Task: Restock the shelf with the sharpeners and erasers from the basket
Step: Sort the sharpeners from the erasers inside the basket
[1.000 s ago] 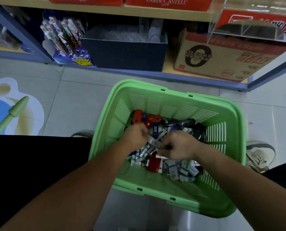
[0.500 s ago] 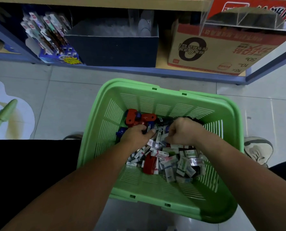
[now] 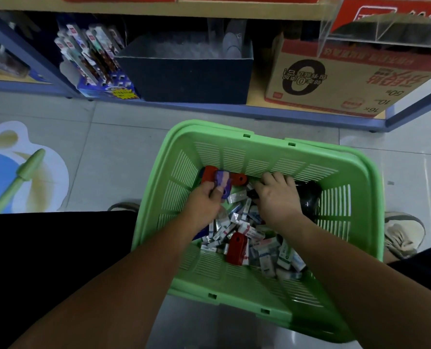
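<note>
A green plastic basket (image 3: 247,139) stands on the floor in front of me, filled with several small white boxed erasers (image 3: 266,258) and red sharpeners (image 3: 237,248). My left hand (image 3: 204,202) grips a purple sharpener (image 3: 223,182) near the basket's far wall, beside another red sharpener (image 3: 239,179). My right hand (image 3: 278,197) reaches into the far side of the pile with fingers curled over dark items; what it holds is hidden. A black sharpener (image 3: 308,195) lies to its right.
The bottom shelf (image 3: 254,96) beyond the basket holds a dark blue bin (image 3: 189,76), a cardboard carton (image 3: 340,81) and a pen display (image 3: 93,56). A clear acrylic tray (image 3: 385,34) sits at upper right. A floor sticker (image 3: 20,172) is left; my shoes flank the basket.
Both hands moved toward the basket's far wall. My left hand has taken hold of a purple sharpener; my right hand shifted right toward the dark items.
</note>
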